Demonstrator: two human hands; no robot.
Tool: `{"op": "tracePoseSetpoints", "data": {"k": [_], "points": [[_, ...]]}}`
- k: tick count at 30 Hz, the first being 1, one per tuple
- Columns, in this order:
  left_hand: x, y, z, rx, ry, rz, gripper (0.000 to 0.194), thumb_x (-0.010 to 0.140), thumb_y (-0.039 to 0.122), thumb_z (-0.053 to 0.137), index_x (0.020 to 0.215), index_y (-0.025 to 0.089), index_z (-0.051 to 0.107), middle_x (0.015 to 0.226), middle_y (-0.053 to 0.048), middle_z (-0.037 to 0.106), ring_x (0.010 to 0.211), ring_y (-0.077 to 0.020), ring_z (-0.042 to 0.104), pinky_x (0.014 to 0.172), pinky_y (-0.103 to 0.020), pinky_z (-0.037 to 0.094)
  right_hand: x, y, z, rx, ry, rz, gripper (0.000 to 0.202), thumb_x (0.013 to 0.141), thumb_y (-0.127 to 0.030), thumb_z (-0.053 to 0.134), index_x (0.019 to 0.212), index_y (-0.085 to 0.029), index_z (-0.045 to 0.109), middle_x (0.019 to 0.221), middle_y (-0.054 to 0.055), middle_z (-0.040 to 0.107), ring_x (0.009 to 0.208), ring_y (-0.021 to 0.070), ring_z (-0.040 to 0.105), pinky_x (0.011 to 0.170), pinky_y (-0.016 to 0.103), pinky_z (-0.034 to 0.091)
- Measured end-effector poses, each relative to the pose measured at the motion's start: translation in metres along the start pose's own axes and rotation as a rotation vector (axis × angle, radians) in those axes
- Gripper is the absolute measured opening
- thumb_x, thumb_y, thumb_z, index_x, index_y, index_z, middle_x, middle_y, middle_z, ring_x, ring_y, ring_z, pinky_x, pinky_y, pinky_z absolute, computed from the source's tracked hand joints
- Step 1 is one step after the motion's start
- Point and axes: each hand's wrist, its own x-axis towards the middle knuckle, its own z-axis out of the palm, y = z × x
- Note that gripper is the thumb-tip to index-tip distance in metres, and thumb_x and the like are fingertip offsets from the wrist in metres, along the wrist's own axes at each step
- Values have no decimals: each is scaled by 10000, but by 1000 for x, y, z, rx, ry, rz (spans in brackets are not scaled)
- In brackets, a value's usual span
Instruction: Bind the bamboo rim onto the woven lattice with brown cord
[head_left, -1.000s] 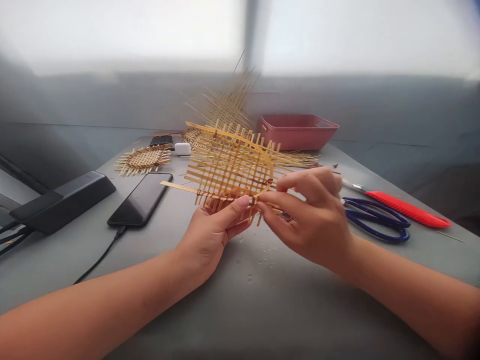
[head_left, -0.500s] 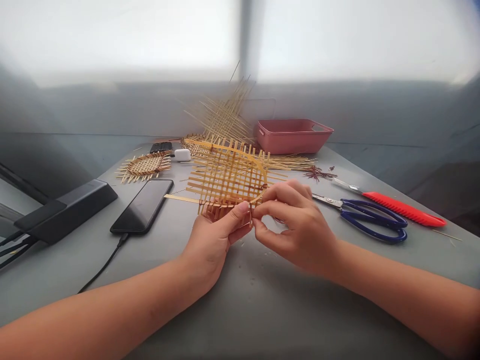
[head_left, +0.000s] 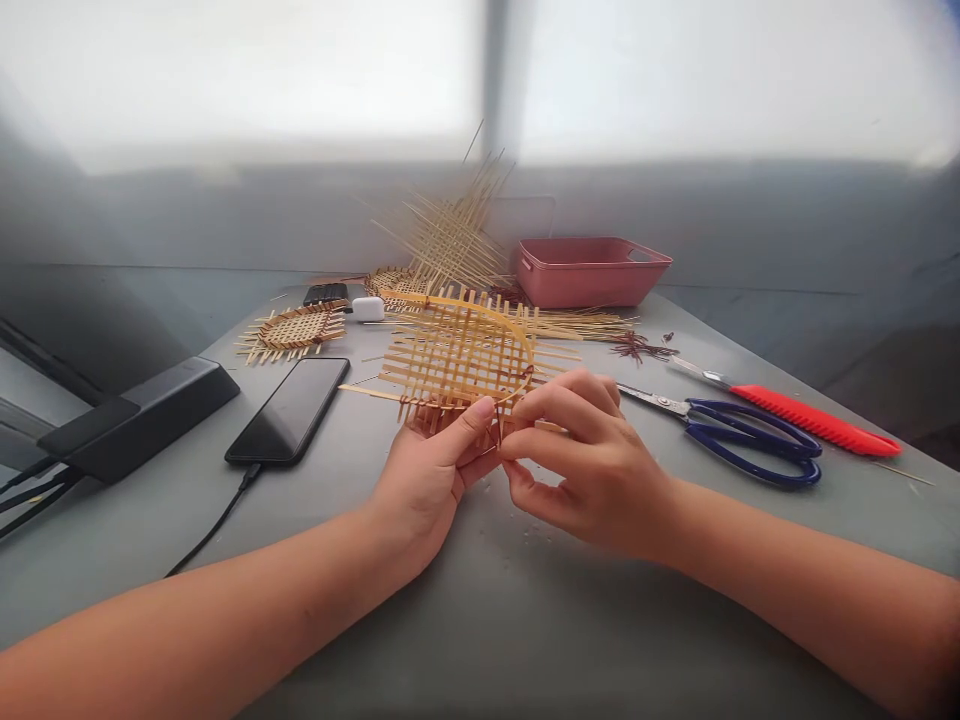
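My left hand (head_left: 435, 470) grips the near edge of a woven bamboo piece (head_left: 457, 350), thumb on top and fingers beneath. An open lattice of pale strips makes up the piece, with strip ends sticking out all round. A yellow bamboo hoop (head_left: 517, 330) curves along its rim, bound in places with dark brown cord. At the near right edge, my right hand (head_left: 585, 460) pinches a thin dark brown cord (head_left: 500, 425) between thumb and fingertips. The fingers partly cover the cord's end.
Blue-handled scissors (head_left: 750, 440) and a red-handled knife (head_left: 817, 420) lie at right. Behind are a pink basket (head_left: 592, 275), brown cord scraps (head_left: 641, 346), loose bamboo strips (head_left: 585, 324) and another woven piece (head_left: 296, 330). A phone (head_left: 289, 410) and a black power strip (head_left: 142, 415) occupy the left.
My right fingertips have drawn closer together on the brown cord and shifted slightly left. The woven piece has tipped slightly lower at its far edge. My left hand keeps its hold.
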Motion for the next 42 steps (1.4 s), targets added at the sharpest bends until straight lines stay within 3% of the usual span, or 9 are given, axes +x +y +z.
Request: {"op": "tracePoseSetpoints", "data": {"k": [7, 13, 19, 26, 32, 35, 38, 40, 42], "points": [[-3, 1, 1, 43, -22, 22, 226, 783, 313, 782, 984, 225, 728, 1091, -36, 746, 1018, -186, 688, 827, -271, 552, 3, 0, -1, -113, 70, 185, 165, 852, -300, 675, 713, -215, 649, 795, 41, 635, 800, 211, 497, 752, 406, 349], [-3, 1, 3, 73, -35, 23, 177, 798, 317, 770, 938, 214, 732, 1090, -40, 751, 1066, -198, 673, 879, -295, 548, 4, -4, 4, -37, 85, 200, 133, 860, -140, 646, 753, -217, 658, 781, 22, 654, 787, 189, 509, 748, 381, 364], [-1, 0, 2, 31, -11, 52, 188, 792, 312, 775, 937, 210, 713, 1002, -19, 740, 958, -171, 684, 847, -288, 548, 1, -8, 5, 108, 44, 162, 137, 776, -96, 661, 706, -205, 616, 727, -6, 630, 726, 164, 476, 724, 365, 356], [1, 0, 2, 59, -40, 51, 138, 805, 299, 767, 890, 207, 709, 996, -13, 740, 953, -153, 674, 804, -245, 539, 5, -11, 0, 164, 40, 125, 146, 810, -94, 639, 734, -215, 615, 730, -12, 624, 708, 148, 508, 711, 351, 394], [-3, 1, 1, 228, -78, -61, 288, 782, 347, 786, 1028, 222, 703, 1089, -39, 732, 996, -186, 673, 806, -275, 538, 8, 11, -8, -40, 197, 263, 111, 836, -152, 660, 761, -228, 634, 781, 21, 623, 762, 188, 567, 746, 390, 437], [-4, 1, 1, 250, -90, -65, 333, 784, 329, 784, 1087, 227, 689, 1146, -45, 721, 995, -189, 673, 799, -278, 540, 8, 22, -11, -190, 127, 235, 89, 847, -214, 671, 762, -238, 667, 821, 39, 661, 812, 231, 575, 785, 440, 419], [-3, 2, 0, 224, -60, -75, 344, 779, 313, 788, 1094, 207, 696, 1133, -61, 720, 1014, -198, 663, 799, -276, 546, 11, 29, -20, -177, 68, 226, 62, 841, -286, 678, 885, -243, 688, 984, 66, 679, 945, 271, 594, 850, 472, 428], [-1, 2, -2, 164, -29, -100, 299, 779, 295, 786, 1052, 196, 718, 1101, -60, 728, 961, -178, 671, 767, -257, 554, 15, 36, -26, -69, 147, 334, 196, 809, -311, 696, 990, -243, 662, 1083, 78, 660, 1022, 276, 592, 892, 468, 442], [1, 3, -3, 58, 4, -123, 220, 776, 273, 786, 974, 191, 737, 1039, -43, 739, 856, -142, 676, 713, -234, 562, 17, 46, -29, 137, 301, 582, 238, 796, -264, 668, 1028, -248, 620, 1138, 75, 636, 1040, 251, 594, 910, 443, 459]]}}
